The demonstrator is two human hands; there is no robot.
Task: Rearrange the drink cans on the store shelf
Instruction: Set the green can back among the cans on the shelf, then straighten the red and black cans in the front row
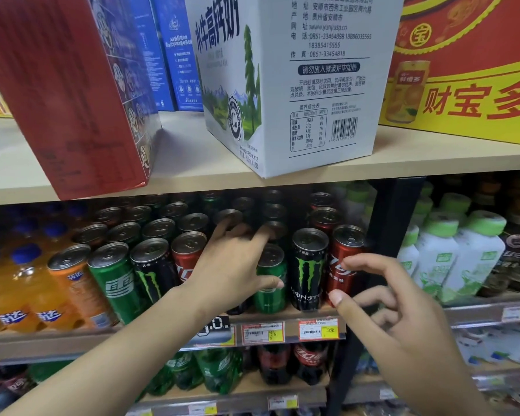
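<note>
A row of drink cans stands on the middle shelf [150, 340]. My left hand [231, 265] reaches in among them with fingers spread. Its thumb lies across the front of a green can [270, 298], and its fingertips touch the tops of cans in the row behind. The palm covers a dark can, of which only the base shows. To the right stand a black Monster can [308, 271] and a red cola can [344, 259]. My right hand [403, 310] hovers in front of the red can, fingers loosely curled and empty. Further left are a red can [186, 259], a black can [153, 271], a green can [114, 280] and an orange can [75, 283].
Orange soda bottles [15, 283] fill the left of the shelf. White bottles with green caps [451, 265] stand beyond a black upright [385, 223]. Cartons sit on the upper shelf, with a white milk box [297, 85] overhanging the edge. Price tags [318, 330] line the shelf front; bottles stand below.
</note>
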